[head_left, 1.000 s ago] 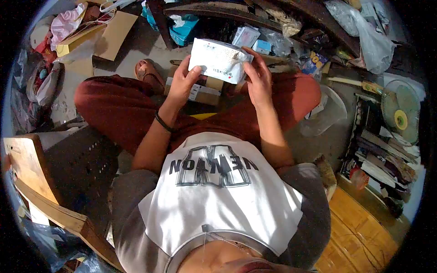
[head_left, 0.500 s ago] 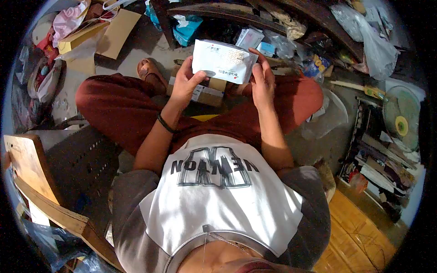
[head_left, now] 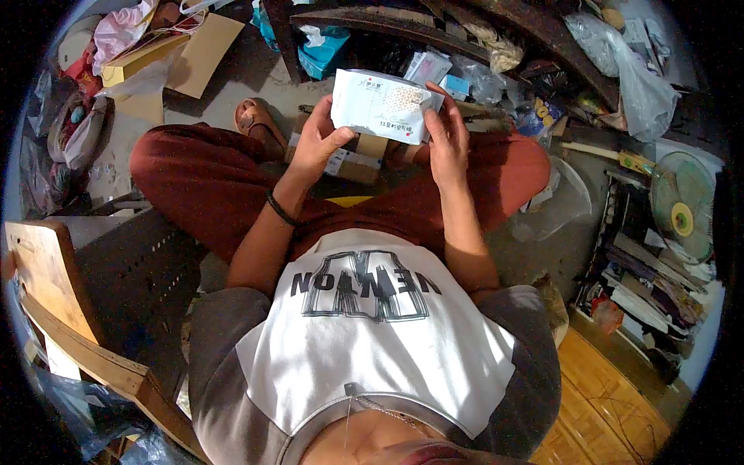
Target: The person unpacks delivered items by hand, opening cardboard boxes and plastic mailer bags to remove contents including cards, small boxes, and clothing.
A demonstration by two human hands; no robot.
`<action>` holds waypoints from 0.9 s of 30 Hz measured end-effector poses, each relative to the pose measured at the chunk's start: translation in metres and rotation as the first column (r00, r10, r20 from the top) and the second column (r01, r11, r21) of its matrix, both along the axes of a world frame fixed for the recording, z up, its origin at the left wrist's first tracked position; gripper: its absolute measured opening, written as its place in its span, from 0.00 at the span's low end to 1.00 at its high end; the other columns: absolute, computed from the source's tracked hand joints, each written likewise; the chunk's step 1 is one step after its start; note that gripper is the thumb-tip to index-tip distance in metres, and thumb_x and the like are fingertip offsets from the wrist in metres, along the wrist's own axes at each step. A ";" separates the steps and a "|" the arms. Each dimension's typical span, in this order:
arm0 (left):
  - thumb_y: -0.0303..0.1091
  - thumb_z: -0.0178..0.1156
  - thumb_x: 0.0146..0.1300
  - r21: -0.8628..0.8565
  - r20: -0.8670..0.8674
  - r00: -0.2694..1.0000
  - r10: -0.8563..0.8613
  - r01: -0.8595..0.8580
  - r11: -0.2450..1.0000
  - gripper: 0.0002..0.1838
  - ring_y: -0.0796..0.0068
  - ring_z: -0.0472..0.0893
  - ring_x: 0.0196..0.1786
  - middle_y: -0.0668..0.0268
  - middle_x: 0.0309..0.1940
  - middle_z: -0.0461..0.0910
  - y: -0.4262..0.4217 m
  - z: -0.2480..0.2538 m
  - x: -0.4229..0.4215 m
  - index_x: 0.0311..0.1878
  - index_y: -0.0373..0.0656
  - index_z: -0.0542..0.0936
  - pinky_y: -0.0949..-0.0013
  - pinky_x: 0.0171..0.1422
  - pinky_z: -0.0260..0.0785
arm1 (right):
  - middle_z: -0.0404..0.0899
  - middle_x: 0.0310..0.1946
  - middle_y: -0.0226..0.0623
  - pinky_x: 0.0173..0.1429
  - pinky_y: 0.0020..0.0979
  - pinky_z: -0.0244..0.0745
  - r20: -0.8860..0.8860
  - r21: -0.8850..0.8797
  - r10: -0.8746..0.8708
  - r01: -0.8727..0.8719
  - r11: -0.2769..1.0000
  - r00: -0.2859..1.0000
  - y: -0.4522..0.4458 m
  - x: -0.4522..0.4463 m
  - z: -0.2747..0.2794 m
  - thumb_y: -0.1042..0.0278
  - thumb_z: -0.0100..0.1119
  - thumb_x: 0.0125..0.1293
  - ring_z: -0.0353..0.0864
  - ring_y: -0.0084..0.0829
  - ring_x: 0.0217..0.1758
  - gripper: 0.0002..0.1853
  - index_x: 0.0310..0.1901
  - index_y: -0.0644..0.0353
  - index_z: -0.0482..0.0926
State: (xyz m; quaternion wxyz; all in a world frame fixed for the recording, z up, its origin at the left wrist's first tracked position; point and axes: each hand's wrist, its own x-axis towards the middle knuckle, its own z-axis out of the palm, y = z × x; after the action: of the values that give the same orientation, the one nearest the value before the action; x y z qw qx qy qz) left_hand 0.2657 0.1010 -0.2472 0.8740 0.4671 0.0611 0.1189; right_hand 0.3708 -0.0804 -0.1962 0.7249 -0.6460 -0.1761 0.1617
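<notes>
A white soft pack [head_left: 385,108] with printed lettering and a honeycomb pattern is held up above my crossed legs. My left hand [head_left: 318,141] grips its left end, thumb resting on the front face near the lower corner. At the right end, my right hand [head_left: 447,139] has its thumb against the front edge and its fingers around the back. The printed face is turned up toward me. Beneath and behind the pack, a brown cardboard box [head_left: 353,166] lies on the floor between my legs, partly hidden.
Open cardboard boxes [head_left: 203,58] and plastic bags lie at the far left. A wooden-edged chair [head_left: 89,341] stands at my left. A fan [head_left: 682,205] and stacked papers [head_left: 639,283] are at the right. Small boxes [head_left: 428,68] lie beyond the pack.
The white pack has shifted slightly right and its face has tilted a little, showing the print more clearly. Both hands keep hold of it.
</notes>
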 end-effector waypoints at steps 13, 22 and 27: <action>0.42 0.68 0.58 0.002 -0.012 1.000 -0.013 0.013 1.000 0.39 0.68 0.69 0.62 0.58 0.57 0.71 0.002 -0.003 0.000 0.65 0.34 0.61 0.64 0.67 0.59 | 0.73 0.54 0.36 0.63 0.29 0.62 0.019 -0.012 -0.014 0.014 1.000 1.000 0.002 0.000 0.001 0.64 0.57 0.66 0.70 0.27 0.57 0.22 0.60 0.60 0.71; 0.36 0.66 0.59 0.067 -0.107 0.994 -0.013 0.020 0.998 0.35 0.68 0.71 0.60 0.59 0.57 0.71 0.002 0.006 0.002 0.65 0.35 0.61 0.65 0.65 0.61 | 0.68 0.61 0.38 0.65 0.31 0.63 0.125 -0.190 0.133 -0.108 0.976 0.983 0.008 -0.008 0.002 0.66 0.68 0.58 0.69 0.31 0.61 0.42 0.71 0.60 0.55; 0.37 0.66 0.59 0.097 -0.173 0.984 -0.037 0.054 0.994 0.34 0.70 0.72 0.58 0.59 0.56 0.73 0.006 -0.001 -0.001 0.64 0.35 0.63 0.65 0.63 0.63 | 0.71 0.56 0.38 0.63 0.32 0.65 0.203 -0.228 0.108 -0.060 0.972 0.973 0.012 -0.010 -0.004 0.69 0.74 0.50 0.70 0.30 0.59 0.40 0.64 0.62 0.62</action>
State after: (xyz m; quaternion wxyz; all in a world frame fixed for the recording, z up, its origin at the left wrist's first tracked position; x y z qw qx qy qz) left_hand 0.2651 0.1070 -0.2477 0.8431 0.5208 0.1192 0.0613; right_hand 0.3605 -0.0685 -0.2000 0.6182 -0.7278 -0.2616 0.1403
